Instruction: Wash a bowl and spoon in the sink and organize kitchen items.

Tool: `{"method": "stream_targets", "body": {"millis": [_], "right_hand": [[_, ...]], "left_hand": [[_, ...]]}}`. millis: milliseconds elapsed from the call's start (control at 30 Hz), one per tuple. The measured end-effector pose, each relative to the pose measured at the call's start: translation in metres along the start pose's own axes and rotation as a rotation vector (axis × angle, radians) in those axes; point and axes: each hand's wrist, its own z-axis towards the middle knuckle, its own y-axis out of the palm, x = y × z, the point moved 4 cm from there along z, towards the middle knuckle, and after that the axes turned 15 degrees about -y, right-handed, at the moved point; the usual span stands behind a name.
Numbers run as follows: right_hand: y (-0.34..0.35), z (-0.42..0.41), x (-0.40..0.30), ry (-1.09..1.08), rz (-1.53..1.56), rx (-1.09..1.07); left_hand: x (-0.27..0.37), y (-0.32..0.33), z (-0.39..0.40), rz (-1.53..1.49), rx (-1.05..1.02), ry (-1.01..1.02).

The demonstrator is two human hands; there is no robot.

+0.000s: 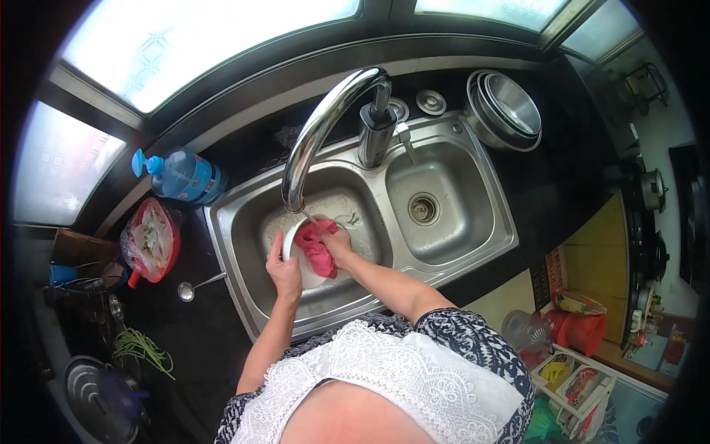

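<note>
Over the left basin (252, 233) of a stainless steel double sink, my left hand (284, 269) grips the rim of a white bowl (288, 242). The bowl is tilted, with its inside partly covered. My right hand (338, 248) holds a pink cloth (317, 252) against the inside of the bowl. Right above them is the spout of a chrome faucet (310, 144), and a thin stream of water falls from it towards the bowl and cloth. Some water and small bits lie on the basin floor.
A blue pump bottle (188, 176) and a red colander with a plastic bag (150, 241) stand left of the sink. A ladle (187, 291) rests near its edge, with green beans (141, 348) beyond. Nested steel bowls (505, 111) sit behind the right basin (449, 194).
</note>
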Motion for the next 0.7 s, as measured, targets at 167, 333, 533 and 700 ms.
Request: {"method": "stream_targets", "body": {"millis": [167,333,533,700], "right_hand": [[0.028,-0.038,0.016,0.323,0.301,0.174],[0.057,-0.073,0.011,0.641,0.687,-0.501],[0.009,-0.057,-0.024,0.144,-0.412,-0.708],[-0.043,-0.041,-0.033,0.062,-0.404,-0.401]], "left_hand": [[0.006,0.008,-0.014,0.309,0.211,0.110],[0.014,0.014,-0.010,0.442,0.295,0.454],[-0.015,-0.023,0.024,0.438,0.271,0.408],[-0.036,-0.043,0.044,-0.107,0.302,0.026]]}}
